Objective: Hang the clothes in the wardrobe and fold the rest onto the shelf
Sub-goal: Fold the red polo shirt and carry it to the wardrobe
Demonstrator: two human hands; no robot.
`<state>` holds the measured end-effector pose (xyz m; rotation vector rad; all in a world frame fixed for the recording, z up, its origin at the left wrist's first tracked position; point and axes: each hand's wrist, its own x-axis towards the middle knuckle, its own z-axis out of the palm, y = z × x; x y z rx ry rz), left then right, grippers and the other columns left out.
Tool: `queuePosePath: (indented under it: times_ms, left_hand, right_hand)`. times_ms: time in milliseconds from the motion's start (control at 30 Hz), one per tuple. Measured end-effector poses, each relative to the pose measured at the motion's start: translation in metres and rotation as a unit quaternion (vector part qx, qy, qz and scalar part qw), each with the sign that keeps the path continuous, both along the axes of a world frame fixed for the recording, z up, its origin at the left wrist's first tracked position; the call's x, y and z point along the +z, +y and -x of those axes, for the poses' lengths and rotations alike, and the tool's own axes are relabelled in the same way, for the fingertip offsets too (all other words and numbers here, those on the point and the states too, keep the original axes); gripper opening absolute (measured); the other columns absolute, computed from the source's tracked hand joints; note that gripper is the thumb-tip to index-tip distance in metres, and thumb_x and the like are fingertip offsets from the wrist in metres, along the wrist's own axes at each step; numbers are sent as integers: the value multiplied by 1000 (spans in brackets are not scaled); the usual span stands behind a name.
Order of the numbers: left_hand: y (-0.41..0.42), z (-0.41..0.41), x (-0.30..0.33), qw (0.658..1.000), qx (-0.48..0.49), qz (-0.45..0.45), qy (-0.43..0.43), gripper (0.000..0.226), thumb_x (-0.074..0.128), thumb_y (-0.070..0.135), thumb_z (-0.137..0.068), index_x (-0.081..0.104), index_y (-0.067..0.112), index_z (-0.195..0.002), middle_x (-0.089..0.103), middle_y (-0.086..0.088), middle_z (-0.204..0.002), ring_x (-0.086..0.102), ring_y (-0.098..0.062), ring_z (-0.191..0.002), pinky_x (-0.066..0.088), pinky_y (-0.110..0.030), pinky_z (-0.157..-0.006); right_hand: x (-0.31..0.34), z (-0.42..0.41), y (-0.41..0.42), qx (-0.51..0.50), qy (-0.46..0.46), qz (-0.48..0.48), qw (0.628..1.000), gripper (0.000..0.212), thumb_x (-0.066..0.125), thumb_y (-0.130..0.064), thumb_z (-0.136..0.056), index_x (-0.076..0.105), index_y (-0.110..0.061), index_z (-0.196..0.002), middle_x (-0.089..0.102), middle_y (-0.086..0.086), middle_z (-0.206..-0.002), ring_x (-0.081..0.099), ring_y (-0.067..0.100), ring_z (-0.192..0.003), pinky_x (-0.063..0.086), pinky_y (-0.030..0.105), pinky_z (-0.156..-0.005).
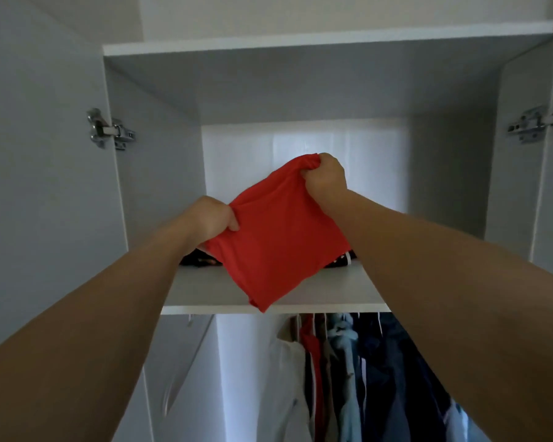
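Both hands, left hand (212,218) and right hand (325,177), grip the red garment (278,240) hanging between them.

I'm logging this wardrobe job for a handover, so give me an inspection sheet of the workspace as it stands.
Surface: white shelf, front strip bare.
Job's things: folded red garment held over the shelf, its lower corner hanging past the front edge; dark folded clothes lie behind it; hanging clothes below.
Clutter: nothing seen.
Grips: left hand and right hand each pinch a corner of the red garment.
Cables: nothing seen.
Surroundings: both doors open, hinges showing.
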<state>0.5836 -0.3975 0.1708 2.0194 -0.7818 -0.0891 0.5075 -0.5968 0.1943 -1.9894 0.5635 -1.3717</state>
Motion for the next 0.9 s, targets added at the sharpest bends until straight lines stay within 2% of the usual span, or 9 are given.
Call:
queuePosePath:
  times_ms: [100,233,367,500,567,633,733,800,900]
  left_hand:
    - [-24,-35,6,999,6,33,24,16,65,7,-79,61,4,-94,62,-12,-80,60,-27,-63,47,-27,-49]
    - [-58,-93,13,996,10,75,56,18,63,9,-81,58,5,-97,60,-10,-78,60,-25,-60,42,-20,-35]
    - [-96,-153,14,987,8,121,110,22,62,12,-80,59,6,-101,63,-13,-87,62,-27,-65,52,-29,-48]
    - [-125,-203,2,969,-3,158,192,14,57,11,-82,59,9,-96,64,-15,-91,61,-27,-70,57,-42,-67]
    - [-137,-231,-10,963,10,148,224,13,55,12,-82,57,10,-95,63,-14,-92,60,-27,-71,55,-40,-65]
    - [-145,-260,-27,962,36,124,240,14,55,14,-82,56,10,-95,61,-15,-93,58,-27,-72,53,-36,-57]
    - [-152,-299,-61,978,97,58,175,30,57,19,-83,62,6,-110,60,-19,-111,59,-34,-91,50,-35,-65]
    - [-158,-321,-83,989,125,-10,82,37,55,24,-87,65,2,-115,62,-20,-119,60,-33,-104,45,-30,-77]
    - [-166,-339,-101,987,132,-89,31,49,50,35,-90,59,3,-126,57,-20,-130,56,-32,-115,39,-26,-82]
  right_hand:
    - [13,-52,-23,-1,11,26,1000,19,47,-17,-93,57,-8,-106,55,-1,-90,53,16,-78,43,29,-70]
    - [31,-131,-58,-2,19,43,999,20,48,-17,-92,58,-6,-106,55,1,-91,52,18,-79,41,28,-68]
    - [48,-203,-91,-8,53,78,996,14,48,-17,-91,58,-7,-91,53,-1,-77,52,19,-75,37,25,-57]
    - [52,-270,-114,-2,87,88,992,7,51,-17,-88,56,-11,-88,54,1,-79,53,20,-75,37,25,-60]
    - [43,-307,-122,-1,110,89,990,4,51,-16,-87,54,-14,-87,56,2,-83,57,23,-79,40,27,-62]
    - [25,-340,-128,3,129,92,987,12,50,-20,-88,57,-13,-94,61,7,-95,60,26,-87,47,32,-71]
    - [-19,-383,-136,13,148,99,984,21,51,-23,-89,59,-11,-105,62,11,-109,59,30,-101,48,38,-88]
    - [-52,-407,-142,26,189,103,976,26,55,-21,-88,58,-10,-111,62,13,-115,57,32,-108,45,37,-92]
    - [-89,-429,-149,55,271,109,955,38,61,-19,-86,53,-7,-121,57,14,-124,53,32,-116,41,34,-96]
